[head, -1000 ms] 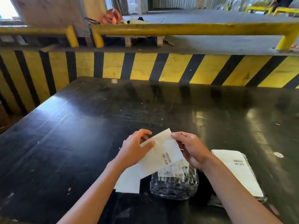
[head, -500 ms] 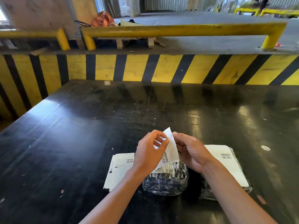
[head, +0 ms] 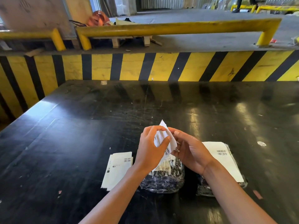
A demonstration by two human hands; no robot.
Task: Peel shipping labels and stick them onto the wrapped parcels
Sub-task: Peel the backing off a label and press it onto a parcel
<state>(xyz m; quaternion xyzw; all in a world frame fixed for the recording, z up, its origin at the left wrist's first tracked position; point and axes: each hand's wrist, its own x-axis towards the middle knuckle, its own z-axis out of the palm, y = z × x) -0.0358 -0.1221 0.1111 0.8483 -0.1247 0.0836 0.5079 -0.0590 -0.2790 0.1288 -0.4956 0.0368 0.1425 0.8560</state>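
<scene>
Both of my hands hold one white shipping label (head: 163, 136) up over the black table (head: 80, 143). My left hand (head: 150, 151) pinches its near edge between thumb and fingers. My right hand (head: 191, 149) grips the other side, fingertips at the top corner. Under the hands lies a parcel in clear wrap (head: 163, 180) with a label on top of it. A second wrapped parcel (head: 226, 160) lies to the right with a white label stuck on it. A stack of labels (head: 118, 168) lies on the table to the left.
A yellow and black striped wall (head: 145, 67) borders the table's far and left sides, with yellow rails (head: 178, 28) above. A small white scrap (head: 261, 143) lies on the table at the right. A person's legs (head: 237, 5) show far back.
The label has turned from lying flat and wide between my hands to standing nearly edge-on, with my hands closer together. The stack of labels on the left has come into view.
</scene>
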